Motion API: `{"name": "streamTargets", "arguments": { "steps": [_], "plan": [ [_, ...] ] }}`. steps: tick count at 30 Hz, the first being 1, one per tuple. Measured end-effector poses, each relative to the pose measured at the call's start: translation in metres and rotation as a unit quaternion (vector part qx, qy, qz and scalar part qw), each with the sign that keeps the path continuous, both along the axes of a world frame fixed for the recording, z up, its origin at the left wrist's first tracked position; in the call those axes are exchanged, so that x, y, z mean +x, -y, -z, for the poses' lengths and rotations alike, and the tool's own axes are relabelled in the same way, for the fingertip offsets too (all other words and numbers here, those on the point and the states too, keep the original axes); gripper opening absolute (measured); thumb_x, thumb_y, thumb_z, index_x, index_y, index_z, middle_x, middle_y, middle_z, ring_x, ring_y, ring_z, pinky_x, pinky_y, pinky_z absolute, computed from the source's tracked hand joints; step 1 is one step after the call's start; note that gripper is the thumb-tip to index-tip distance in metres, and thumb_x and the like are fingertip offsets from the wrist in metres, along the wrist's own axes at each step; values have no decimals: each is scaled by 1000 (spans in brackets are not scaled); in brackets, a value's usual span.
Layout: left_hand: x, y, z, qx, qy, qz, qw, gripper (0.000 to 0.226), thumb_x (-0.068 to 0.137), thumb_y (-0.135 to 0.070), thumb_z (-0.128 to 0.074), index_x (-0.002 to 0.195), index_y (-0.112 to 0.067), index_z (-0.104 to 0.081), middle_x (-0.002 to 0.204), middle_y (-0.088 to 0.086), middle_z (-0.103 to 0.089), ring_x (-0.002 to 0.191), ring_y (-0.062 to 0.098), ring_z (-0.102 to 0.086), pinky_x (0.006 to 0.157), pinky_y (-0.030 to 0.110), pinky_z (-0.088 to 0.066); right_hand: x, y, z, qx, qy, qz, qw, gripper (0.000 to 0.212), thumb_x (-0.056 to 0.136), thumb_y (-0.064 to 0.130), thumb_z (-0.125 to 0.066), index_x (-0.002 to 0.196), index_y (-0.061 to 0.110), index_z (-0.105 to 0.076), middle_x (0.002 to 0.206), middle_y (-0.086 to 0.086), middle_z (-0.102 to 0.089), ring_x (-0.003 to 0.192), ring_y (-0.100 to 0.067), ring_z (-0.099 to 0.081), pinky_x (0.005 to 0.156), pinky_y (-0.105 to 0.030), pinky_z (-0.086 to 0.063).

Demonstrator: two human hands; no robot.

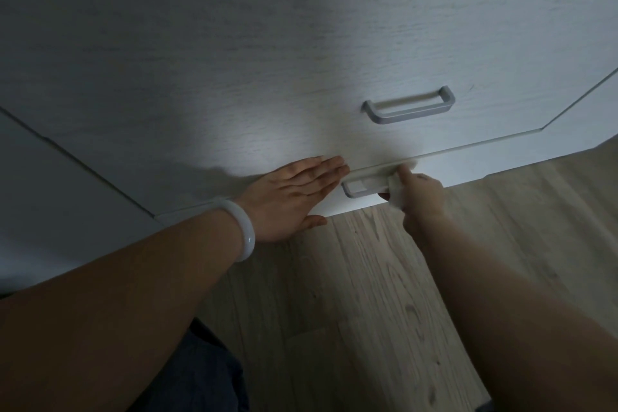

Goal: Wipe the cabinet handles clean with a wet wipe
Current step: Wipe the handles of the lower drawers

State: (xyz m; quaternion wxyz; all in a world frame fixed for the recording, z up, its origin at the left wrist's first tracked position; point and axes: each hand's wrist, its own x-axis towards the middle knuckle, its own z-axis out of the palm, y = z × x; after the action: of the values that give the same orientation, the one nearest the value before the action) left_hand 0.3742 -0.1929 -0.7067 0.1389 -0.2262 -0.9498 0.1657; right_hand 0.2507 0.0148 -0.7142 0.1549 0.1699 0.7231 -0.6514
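No writing is legible on any surface. Your right hand (422,192) pinches a white wipe (396,190) round the right end of the lower handle (363,185), a pale grey bar near the cabinet (234,77) base. Your left hand (294,197) lies flat, fingers straight, just left of it; the upper handle (409,105) is untouched.

The wet wipe (396,189) hides the lower handle's (361,185) right end.

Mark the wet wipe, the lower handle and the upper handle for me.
wet wipe (396,189), head view, on the fold below the right fingers.
lower handle (363,192), head view, on its front bar.
upper handle (409,112), head view, middle of its bar.
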Motion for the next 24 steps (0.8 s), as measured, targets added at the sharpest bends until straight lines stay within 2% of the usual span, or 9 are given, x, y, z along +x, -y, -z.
{"name": "streamTargets", "arguments": {
  "steps": [2,4,7,11,13,16,20,24],
  "plan": [
    [-2,2,-4,-1,-2,7,1000,68,103,-52,-27,154,-6,-23,164,5,-15,152,18,-10,122,35,-10,4,4,2,18,-17,6,1000,24,85,15,-65,96,-4,-57,84,-16,-64,62,-23,-69,61,-38,-61],
    [0,-2,-6,4,24,4,1000,69,104,-52,-24,155,-6,-20,164,5,-13,152,18,-8,122,35,-9,10,8,4,32,-35,7,999,19,86,15,-62,90,-3,-57,74,-12,-63,50,-17,-66,63,-43,-61],
    [-1,0,-5,6,40,-5,999,69,103,-52,-23,155,-7,-18,165,4,-10,152,17,-5,123,35,-7,15,10,7,28,-47,38,998,20,90,16,-61,79,1,-55,71,-12,-62,49,-17,-65,59,-36,-60],
    [-1,-2,-8,-9,31,-12,999,69,103,-51,-22,155,-6,-20,164,6,-12,152,19,-7,123,35,-6,20,11,13,37,-39,90,995,24,94,20,-60,91,-3,-59,64,-4,-61,41,-3,-60,50,-22,-49],
    [1,-2,-10,-18,43,-17,999,68,103,-51,-24,155,-7,-20,164,6,-11,152,19,-6,123,35,-5,22,12,16,14,-14,113,993,25,92,21,-63,95,-4,-62,73,-6,-64,52,-7,-64,55,-24,-51],
    [-1,0,-6,-27,40,-14,999,69,103,-52,-25,156,-9,-17,164,6,-8,152,20,-3,123,36,-2,30,15,19,-75,71,133,986,18,91,14,-66,94,-2,-59,92,-17,-66,77,-30,-71,69,-38,-61],
    [0,-1,-10,-31,39,-11,999,69,101,-52,-23,155,-9,-21,164,6,-10,152,20,-6,123,36,-2,31,16,8,-145,125,123,974,11,89,3,-66,89,-4,-57,92,-21,-64,76,-33,-69,63,-36,-60],
    [0,-2,-13,-33,33,-10,999,69,101,-50,-21,154,-7,-24,163,6,-14,151,19,-10,123,34,-2,18,14,10,-157,118,122,973,11,88,3,-67,83,-1,-58,92,-21,-65,77,-30,-67,81,-47,-58]
  ]
}}
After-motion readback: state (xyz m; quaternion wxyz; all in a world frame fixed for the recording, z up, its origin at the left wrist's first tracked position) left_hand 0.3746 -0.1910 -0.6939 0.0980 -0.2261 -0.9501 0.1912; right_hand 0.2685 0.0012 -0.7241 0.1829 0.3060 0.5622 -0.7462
